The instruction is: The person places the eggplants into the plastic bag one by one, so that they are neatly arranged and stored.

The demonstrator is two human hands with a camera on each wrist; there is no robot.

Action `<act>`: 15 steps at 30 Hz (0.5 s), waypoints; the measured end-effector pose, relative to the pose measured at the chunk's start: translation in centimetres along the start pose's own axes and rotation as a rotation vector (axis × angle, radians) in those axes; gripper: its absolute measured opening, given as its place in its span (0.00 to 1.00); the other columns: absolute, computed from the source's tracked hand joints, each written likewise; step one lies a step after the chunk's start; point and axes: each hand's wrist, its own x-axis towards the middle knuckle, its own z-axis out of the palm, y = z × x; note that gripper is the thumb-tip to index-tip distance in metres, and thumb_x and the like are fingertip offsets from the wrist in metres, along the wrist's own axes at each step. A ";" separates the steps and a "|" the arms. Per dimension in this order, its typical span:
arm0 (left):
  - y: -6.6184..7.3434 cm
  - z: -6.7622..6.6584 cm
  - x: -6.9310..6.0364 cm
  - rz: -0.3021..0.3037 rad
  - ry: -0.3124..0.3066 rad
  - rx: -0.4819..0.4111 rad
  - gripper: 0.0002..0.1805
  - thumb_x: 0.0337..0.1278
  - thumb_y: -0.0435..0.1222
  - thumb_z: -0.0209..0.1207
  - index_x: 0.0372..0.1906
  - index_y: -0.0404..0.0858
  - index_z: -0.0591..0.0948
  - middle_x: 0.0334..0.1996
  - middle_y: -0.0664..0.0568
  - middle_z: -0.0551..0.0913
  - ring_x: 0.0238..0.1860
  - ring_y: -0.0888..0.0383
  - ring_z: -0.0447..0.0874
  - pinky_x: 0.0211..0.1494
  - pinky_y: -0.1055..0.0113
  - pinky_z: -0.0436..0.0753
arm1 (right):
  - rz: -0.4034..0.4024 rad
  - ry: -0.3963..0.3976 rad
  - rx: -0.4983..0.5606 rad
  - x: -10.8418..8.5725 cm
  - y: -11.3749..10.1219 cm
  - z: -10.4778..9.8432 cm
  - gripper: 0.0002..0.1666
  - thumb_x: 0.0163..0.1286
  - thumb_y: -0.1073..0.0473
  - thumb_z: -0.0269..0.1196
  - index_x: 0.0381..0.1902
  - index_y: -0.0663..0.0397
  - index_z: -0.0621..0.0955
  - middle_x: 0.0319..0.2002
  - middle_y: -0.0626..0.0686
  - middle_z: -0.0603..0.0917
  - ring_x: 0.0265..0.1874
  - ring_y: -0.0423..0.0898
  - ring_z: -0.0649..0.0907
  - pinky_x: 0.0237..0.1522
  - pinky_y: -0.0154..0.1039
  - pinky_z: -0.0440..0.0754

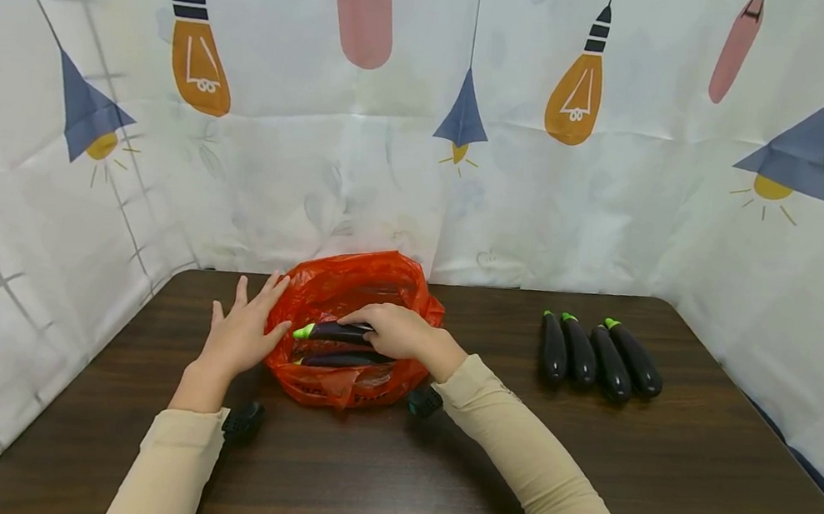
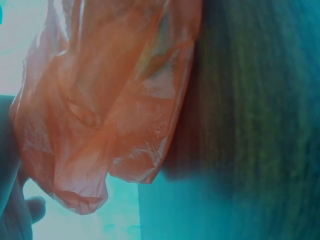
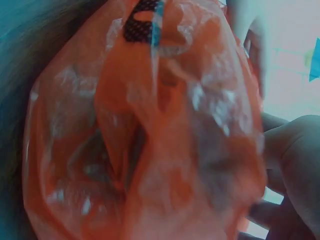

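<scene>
A red plastic bag (image 1: pixel 361 273) stands open-mouthed on the table, and its crumpled side fills much of both wrist views. My right hand (image 1: pixel 400 331) reaches into the mouth and grips a dark eggplant (image 1: pixel 329 332) with a green stem end pointing left. Below that one, a second eggplant (image 1: pixel 344 359) lies in the bag. At the bag's left rim my left hand (image 1: pixel 241 335) is spread, its fingers straight and its thumb side against the plastic. In the right wrist view the bag hides most of the held eggplant, while part of the right hand (image 3: pixel 300 160) shows.
Several eggplants (image 1: pixel 601 356) lie side by side on the right of the brown wooden table (image 1: pixel 480 465), green ends away from me. A white curtain (image 1: pixel 406 173) printed with lamps hangs behind the table's far edge and along its sides.
</scene>
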 end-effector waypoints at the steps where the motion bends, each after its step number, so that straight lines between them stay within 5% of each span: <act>1: 0.0 0.0 0.0 0.001 0.001 0.000 0.43 0.70 0.41 0.60 0.83 0.42 0.52 0.82 0.41 0.47 0.79 0.28 0.30 0.65 0.19 0.33 | 0.004 -0.011 0.003 0.1 0.0 0.1 0.28 0.77 0.67 0.59 0.71 0.44 0.78 0.66 0.50 0.80 0.65 0.46 0.78 0.67 0.40 0.74; 8: -0.1 0.1 0.1 0.008 0.005 -0.004 0.44 0.70 0.41 0.60 0.83 0.43 0.52 0.82 0.41 0.48 0.78 0.27 0.32 0.65 0.18 0.33 | 0.034 -0.078 0.062 0.7 0.2 0.7 0.29 0.77 0.68 0.57 0.71 0.42 0.78 0.67 0.51 0.79 0.45 0.46 0.77 0.40 0.36 0.73; 15: -0.2 0.2 0.1 0.003 0.008 -0.006 0.44 0.70 0.41 0.60 0.83 0.42 0.52 0.82 0.40 0.48 0.78 0.28 0.31 0.65 0.18 0.33 | 0.037 -0.109 0.071 0.9 0.3 1.0 0.29 0.77 0.68 0.56 0.71 0.41 0.78 0.67 0.51 0.79 0.44 0.46 0.76 0.40 0.35 0.71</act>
